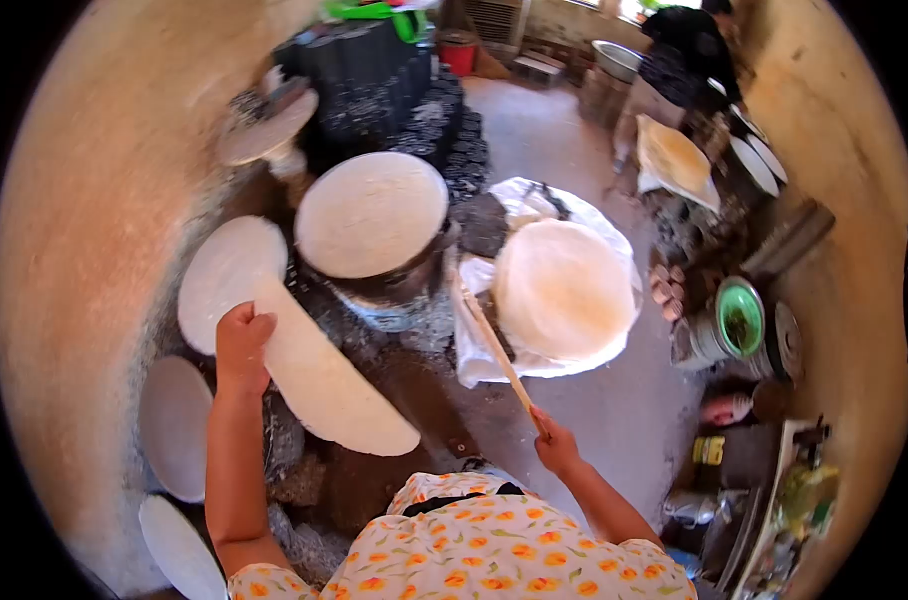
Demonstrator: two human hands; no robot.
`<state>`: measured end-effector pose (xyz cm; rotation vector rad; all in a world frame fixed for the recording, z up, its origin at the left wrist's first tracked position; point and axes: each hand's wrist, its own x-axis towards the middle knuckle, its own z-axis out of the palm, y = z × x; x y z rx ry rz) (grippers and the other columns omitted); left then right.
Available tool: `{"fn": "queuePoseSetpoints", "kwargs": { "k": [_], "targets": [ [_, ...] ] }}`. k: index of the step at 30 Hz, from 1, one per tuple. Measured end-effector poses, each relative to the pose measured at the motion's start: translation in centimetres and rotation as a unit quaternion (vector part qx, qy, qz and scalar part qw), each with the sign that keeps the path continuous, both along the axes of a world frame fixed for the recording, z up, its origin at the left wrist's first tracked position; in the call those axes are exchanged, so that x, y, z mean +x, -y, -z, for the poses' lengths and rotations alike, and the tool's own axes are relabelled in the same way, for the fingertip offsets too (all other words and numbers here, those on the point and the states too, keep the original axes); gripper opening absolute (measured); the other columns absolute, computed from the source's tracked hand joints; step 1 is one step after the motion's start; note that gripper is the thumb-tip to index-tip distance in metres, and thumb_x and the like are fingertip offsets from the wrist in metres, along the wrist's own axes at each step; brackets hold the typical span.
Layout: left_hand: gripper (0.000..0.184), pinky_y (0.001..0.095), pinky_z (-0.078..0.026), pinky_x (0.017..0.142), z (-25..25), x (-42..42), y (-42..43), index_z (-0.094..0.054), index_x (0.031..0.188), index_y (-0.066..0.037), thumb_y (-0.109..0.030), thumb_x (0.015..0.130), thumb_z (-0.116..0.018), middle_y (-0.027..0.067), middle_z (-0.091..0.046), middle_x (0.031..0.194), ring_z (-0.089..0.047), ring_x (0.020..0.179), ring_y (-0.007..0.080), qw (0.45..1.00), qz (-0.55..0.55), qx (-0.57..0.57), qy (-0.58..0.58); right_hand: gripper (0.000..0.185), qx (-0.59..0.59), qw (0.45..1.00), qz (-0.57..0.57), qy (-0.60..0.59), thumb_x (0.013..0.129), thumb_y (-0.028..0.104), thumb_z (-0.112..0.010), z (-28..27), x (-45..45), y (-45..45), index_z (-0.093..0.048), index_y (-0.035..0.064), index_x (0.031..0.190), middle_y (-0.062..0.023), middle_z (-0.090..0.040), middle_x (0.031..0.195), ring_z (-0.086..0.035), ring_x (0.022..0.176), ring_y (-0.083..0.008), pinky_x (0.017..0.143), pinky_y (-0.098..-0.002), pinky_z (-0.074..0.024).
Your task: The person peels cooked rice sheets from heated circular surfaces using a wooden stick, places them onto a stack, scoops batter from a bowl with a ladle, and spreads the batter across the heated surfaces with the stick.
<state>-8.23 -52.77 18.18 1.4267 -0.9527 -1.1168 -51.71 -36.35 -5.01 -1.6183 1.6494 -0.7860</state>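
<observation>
My left hand (244,348) is closed on the upper end of a thin, pale folded sheet (334,385), which hangs down toward the right in front of a round white disc (229,265). In my right hand (557,445) is the lower end of a long wooden stick (499,350); its far end lies by the white cloth (474,350). A round pan (372,215) with a pale surface stands on a stove ahead. Right of it, a round pile of thin pale sheets (564,290) rests on the cloth.
Black cylindrical blocks (359,75) are stacked behind the pan. More round discs (176,428) lean at the left wall. A person (684,60) bends over at the back right. Along the right wall are a green basin (740,317) and a shelf (769,510) with bottles.
</observation>
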Motion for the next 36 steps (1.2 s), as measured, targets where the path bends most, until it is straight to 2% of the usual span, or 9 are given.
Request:
{"fn": "queuePoseSetpoints", "kwargs": {
  "k": [4, 7, 11, 17, 20, 23, 25, 27, 36],
  "targets": [
    [0.016, 0.0257, -0.045, 0.066, -1.8, -14.0, 4.7, -0.062, 0.089, 0.003, -0.001, 0.077, -0.052, 0.0065, -0.064, 0.089, -0.056, 0.072, 0.0127, 0.956, 0.125, -0.181, 0.194, 0.061, 0.115, 0.978, 0.170, 0.028, 0.076, -0.006, -0.049, -0.2, -4.9, -4.3, -0.048, 0.0147, 0.133, -0.0136, -0.059, 0.122, -0.060, 0.105, -0.0239, 0.087, -0.0285, -0.0464],
    [0.007, 0.0408, -0.045, 0.085, -0.4, -23.8, 6.9, -0.050, 0.082, 0.003, 0.003, 0.075, -0.052, 0.0253, -0.055, 0.114, -0.054, 0.100, 0.0411, 0.791, 0.232, -0.463, 0.326, 0.061, 0.086, 0.957, 0.275, 0.019, 0.076, -0.005, -0.048, 1.2, -7.3, -8.7, -0.047, 0.0136, 0.134, -0.0105, -0.060, 0.121, -0.060, 0.095, -0.0180, 0.082, -0.0260, -0.0466],
    [0.038, 0.0412, -0.037, 0.100, 4.5, -36.2, 6.3, -0.047, 0.120, 0.011, -0.005, 0.086, -0.044, 0.0315, -0.049, 0.120, -0.050, 0.111, 0.0410, 0.862, 0.327, -0.282, 0.264, 0.062, 0.084, 0.912, 0.400, 0.025, 0.075, -0.005, -0.047, 2.0, -8.3, -13.9, -0.048, 0.0134, 0.134, -0.0075, -0.060, 0.119, -0.057, 0.085, -0.0108, 0.074, -0.0236, -0.0458],
    [0.026, 0.0435, -0.044, 0.089, 22.5, -45.4, 6.4, -0.058, 0.099, 0.010, -0.005, 0.080, -0.050, 0.0300, -0.051, 0.117, -0.052, 0.109, 0.0416, 0.612, 0.426, -0.474, 0.468, 0.060, 0.042, 0.872, 0.487, 0.016, 0.076, -0.009, -0.043, 4.4, -7.2, -19.6, -0.048, 0.0076, 0.133, -0.0087, -0.060, 0.119, -0.057, 0.082, -0.0101, 0.071, -0.0226, -0.0457],
    [0.022, 0.0401, -0.044, 0.088, 26.3, -45.8, 5.1, -0.062, 0.093, 0.007, -0.007, 0.079, -0.050, 0.0278, -0.052, 0.117, -0.049, 0.115, 0.0383, 0.607, 0.528, -0.294, 0.516, 0.056, 0.146, 0.828, 0.531, 0.106, 0.077, -0.008, -0.042, 4.7, -6.8, -20.7, -0.047, 0.0033, 0.132, -0.0124, -0.055, 0.129, -0.054, 0.117, -0.0199, 0.090, -0.0257, -0.0436],
    [0.021, 0.0431, -0.041, 0.093, 28.2, -44.3, 4.2, -0.061, 0.087, 0.007, -0.008, 0.081, -0.046, 0.0257, -0.052, 0.115, -0.050, 0.111, 0.0370, 0.597, 0.494, -0.345, 0.529, 0.059, 0.090, 0.863, 0.498, 0.015, 0.077, -0.010, -0.042, 4.2, -7.0, -19.4, -0.048, 0.0066, 0.133, -0.0072, -0.059, 0.122, -0.053, 0.074, -0.0073, 0.063, -0.0203, -0.0425],
    [0.022, 0.0428, -0.042, 0.091, 27.7, -42.3, 3.7, -0.061, 0.087, 0.007, -0.008, 0.080, -0.047, 0.0256, -0.052, 0.114, -0.052, 0.109, 0.0364, 0.615, 0.481, -0.345, 0.521, 0.056, 0.131, 0.854, 0.500, 0.049, 0.078, -0.009, -0.039, 2.5, -7.5, -17.0, -0.046, 0.0020, 0.133, -0.0108, -0.054, 0.131, -0.054, 0.114, -0.0162, 0.086, -0.0218, -0.0426],
    [0.022, 0.0432, -0.045, 0.087, 26.8, -39.9, 3.0, -0.062, 0.087, 0.006, -0.008, 0.080, -0.046, 0.0257, -0.054, 0.112, -0.055, 0.104, 0.0367, 0.623, 0.504, -0.256, 0.540, 0.057, 0.100, 0.883, 0.454, 0.061, 0.078, -0.010, -0.038, 2.4, -8.5, -14.3, -0.044, -0.0005, 0.133, -0.0121, -0.052, 0.133, -0.055, 0.113, -0.0156, 0.086, -0.0214, -0.0423],
    [0.014, 0.0453, -0.045, 0.083, 21.4, -14.0, -8.4, -0.060, 0.085, 0.000, -0.009, 0.080, -0.051, 0.0189, -0.053, 0.104, -0.053, 0.101, 0.0356, 0.821, 0.267, 0.071, 0.500, 0.063, -0.069, 0.992, 0.029, 0.105, 0.074, -0.014, -0.035, 3.8, -6.9, 8.3, -0.035, -0.0051, 0.137, -0.0159, -0.043, 0.139, -0.044, 0.126, -0.0229, 0.101, -0.0268, -0.0334]
  ]
}}
